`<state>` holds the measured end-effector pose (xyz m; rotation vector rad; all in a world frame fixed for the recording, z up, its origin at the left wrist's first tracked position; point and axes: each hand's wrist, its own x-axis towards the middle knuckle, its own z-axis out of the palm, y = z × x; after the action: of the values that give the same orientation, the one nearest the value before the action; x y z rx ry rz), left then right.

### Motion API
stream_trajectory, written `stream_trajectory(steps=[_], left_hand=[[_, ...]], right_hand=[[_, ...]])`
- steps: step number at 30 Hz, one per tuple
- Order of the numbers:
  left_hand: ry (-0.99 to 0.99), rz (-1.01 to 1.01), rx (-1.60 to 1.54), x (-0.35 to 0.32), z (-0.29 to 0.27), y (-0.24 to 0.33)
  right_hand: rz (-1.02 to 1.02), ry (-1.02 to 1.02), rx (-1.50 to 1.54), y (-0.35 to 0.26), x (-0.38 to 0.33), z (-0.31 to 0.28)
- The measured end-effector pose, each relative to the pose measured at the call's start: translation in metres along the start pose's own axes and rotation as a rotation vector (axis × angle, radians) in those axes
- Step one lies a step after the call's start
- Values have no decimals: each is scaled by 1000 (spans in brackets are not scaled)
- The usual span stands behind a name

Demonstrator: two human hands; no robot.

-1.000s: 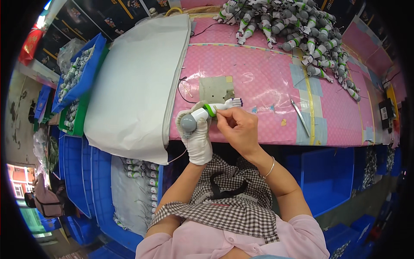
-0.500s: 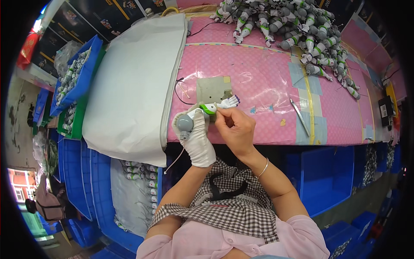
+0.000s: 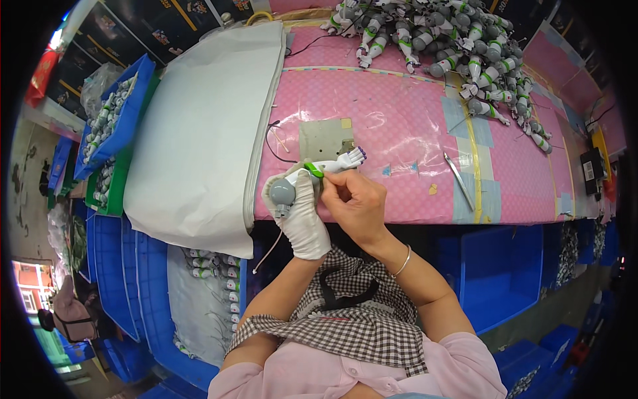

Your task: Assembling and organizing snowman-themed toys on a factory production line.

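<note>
My left hand (image 3: pixel 300 216), in a white glove, grips a small white and green toy figure (image 3: pixel 318 173) with a grey round end, held over the near edge of the pink table (image 3: pixel 399 126). My bare right hand (image 3: pixel 355 199) pinches the figure's middle from the right. The figure's white hand-shaped end points right, toward a grey square plate (image 3: pixel 324 136) on the table.
A heap of several similar figures (image 3: pixel 452 40) lies at the table's back right. A grey sheet (image 3: pixel 206 126) covers the left part. Metal tweezers (image 3: pixel 460 181) lie on blue tape at the right. Blue bins (image 3: pixel 109 123) with figures stand left; more blue bins (image 3: pixel 498 272) sit below.
The hands and the figure have stayed over the table's near edge; the figure has turned slightly in my fingers.
</note>
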<state>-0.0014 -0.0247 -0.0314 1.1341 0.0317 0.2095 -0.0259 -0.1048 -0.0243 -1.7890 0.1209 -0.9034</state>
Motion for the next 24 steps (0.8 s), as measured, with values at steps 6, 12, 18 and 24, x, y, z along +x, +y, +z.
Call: stream_trajectory(steps=[6, 12, 18, 24], left_hand=[[-22, 8, -51, 3, -1, -7], [-16, -49, -66, 1, -1, -1], [-75, 25, -15, 4, -11, -1], [-246, -134, -139, 50, -14, 53]], right_hand=[[-30, -42, 18, 1, -1, 0], [-10, -26, 43, -1, 2, -1], [41, -37, -17, 5, 8, -20], [97, 131, -189, 22, 28, -65]])
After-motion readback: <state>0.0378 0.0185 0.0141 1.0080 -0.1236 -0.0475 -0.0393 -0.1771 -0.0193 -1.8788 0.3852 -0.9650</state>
